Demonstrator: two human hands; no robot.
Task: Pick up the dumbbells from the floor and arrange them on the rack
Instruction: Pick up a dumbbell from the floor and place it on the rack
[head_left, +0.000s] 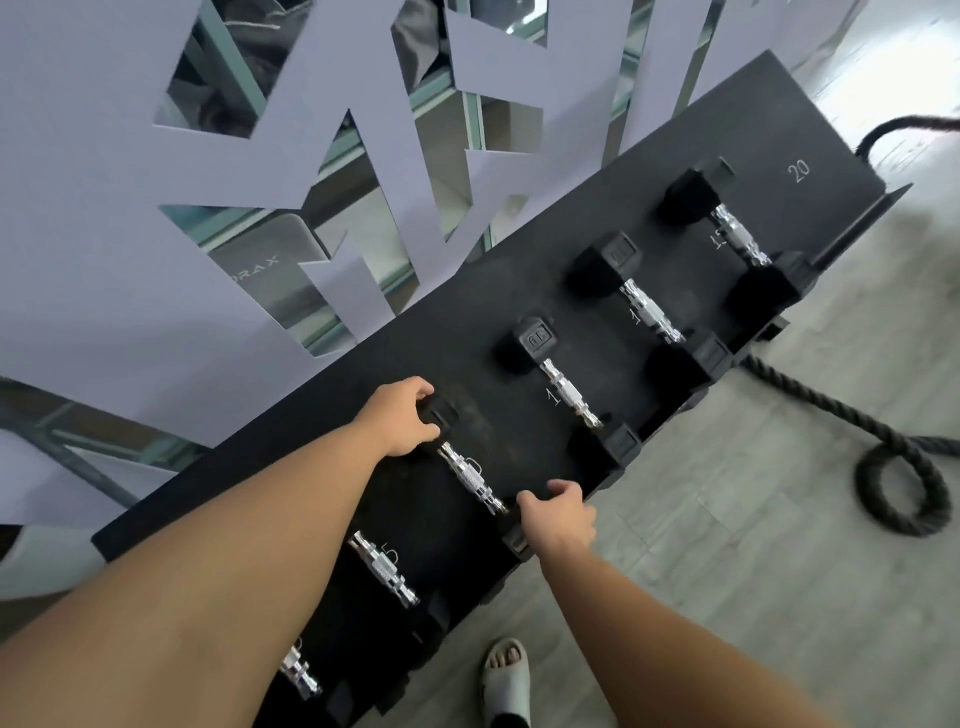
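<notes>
While left hand (402, 418) and right hand (558, 514) each grasp a dumbbell (470, 480) head, square it on the rack (779, 156), then release.

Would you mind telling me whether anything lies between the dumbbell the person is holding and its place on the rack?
Nothing visible does. The left hand and right hand each grip one head of the dumbbell, which already lies on the rack, with clear gaps to the neighbouring dumbbells either side.
</notes>
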